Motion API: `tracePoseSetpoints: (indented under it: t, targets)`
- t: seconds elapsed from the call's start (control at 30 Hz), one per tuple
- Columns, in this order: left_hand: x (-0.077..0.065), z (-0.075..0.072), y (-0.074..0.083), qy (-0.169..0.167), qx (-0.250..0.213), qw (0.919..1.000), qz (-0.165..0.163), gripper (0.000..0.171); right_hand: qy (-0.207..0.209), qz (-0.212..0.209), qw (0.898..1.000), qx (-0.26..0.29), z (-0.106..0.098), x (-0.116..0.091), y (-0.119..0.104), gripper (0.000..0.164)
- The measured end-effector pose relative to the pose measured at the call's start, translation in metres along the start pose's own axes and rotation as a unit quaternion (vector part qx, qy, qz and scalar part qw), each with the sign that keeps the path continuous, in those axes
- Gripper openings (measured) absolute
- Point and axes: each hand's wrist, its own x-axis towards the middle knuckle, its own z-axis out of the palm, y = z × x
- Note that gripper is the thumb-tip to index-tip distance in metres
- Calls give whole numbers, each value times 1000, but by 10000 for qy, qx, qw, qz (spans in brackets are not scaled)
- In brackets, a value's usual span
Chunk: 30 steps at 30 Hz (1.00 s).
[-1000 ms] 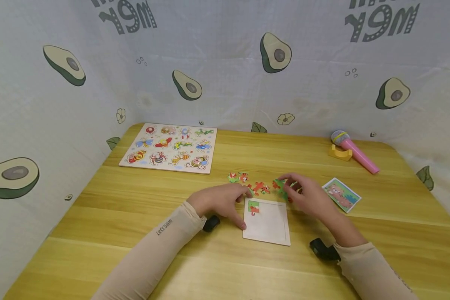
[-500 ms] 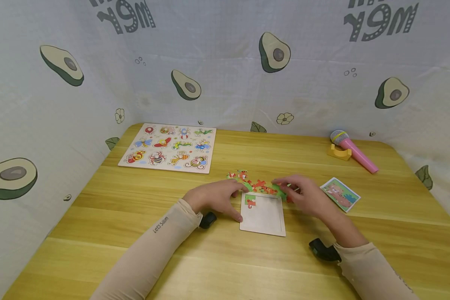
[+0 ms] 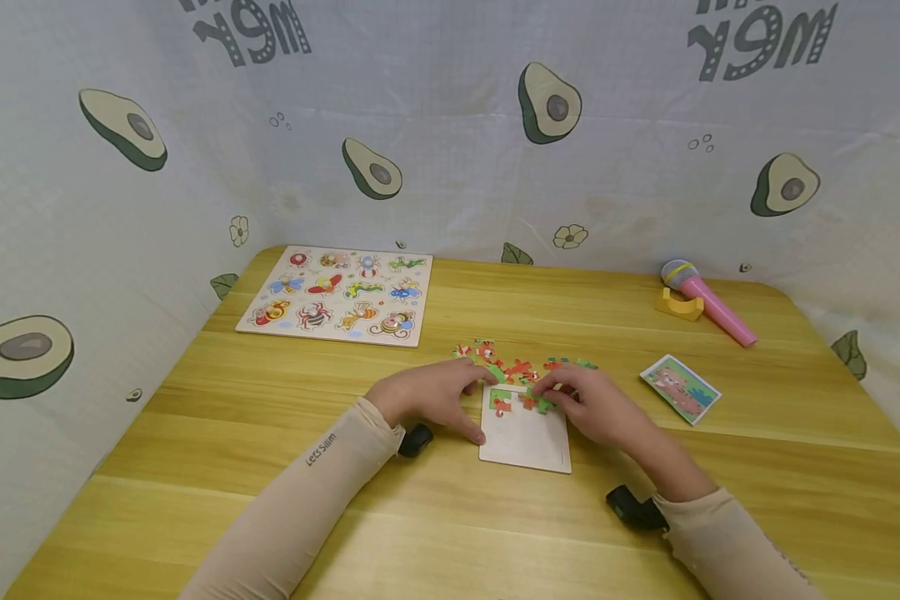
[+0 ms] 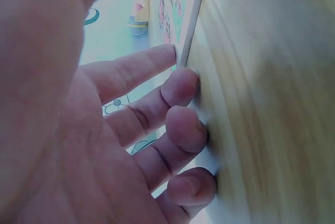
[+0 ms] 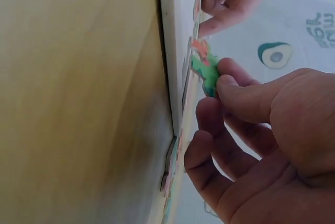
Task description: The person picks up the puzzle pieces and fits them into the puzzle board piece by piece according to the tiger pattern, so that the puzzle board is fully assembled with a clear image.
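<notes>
Shifted over a pale wooden square tray (image 3: 525,442), a flat green-and-orange jigsaw piece (image 3: 544,406) is pinched by the right hand (image 3: 598,403), the tray's edge touched by the loosely spread left hand (image 3: 429,395) (placement, seemingly; alignment is needed).

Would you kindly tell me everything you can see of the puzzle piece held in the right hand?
The puzzle piece is thin and flat, perhaps card or thin wood, with knobbed, curving edges. Its printed face is orange-red at one end and green at the other. The right hand pinches it by the green end, holding it tilted at the far part of the white board. Whether it touches the board is unclear.
</notes>
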Motion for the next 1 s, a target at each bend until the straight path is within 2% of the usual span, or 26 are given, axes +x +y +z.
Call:
tracePoseSetpoints:
  t: [0.33,0.6,0.77,0.87,1.0]
  targets:
    - [1,1,-2,3,94,9999,49,79,64,-469,9989,44,6,0,-2,25]
    - [0,0,-2,-10,116,9999,97,81,36,-516,9986,-116,8,1,-5,22]
    - [0,0,-1,-23,88,9999,81,81,-161,-267,9994,-158,8,1,-6,14]
    - [0,0,-2,-26,86,9999,77,81,-307,-153,9992,-190,9,1,-7,19]
    - [0,0,-1,-34,45,10000,72,80,-390,-292,9984,-302,10,1,-7,18]
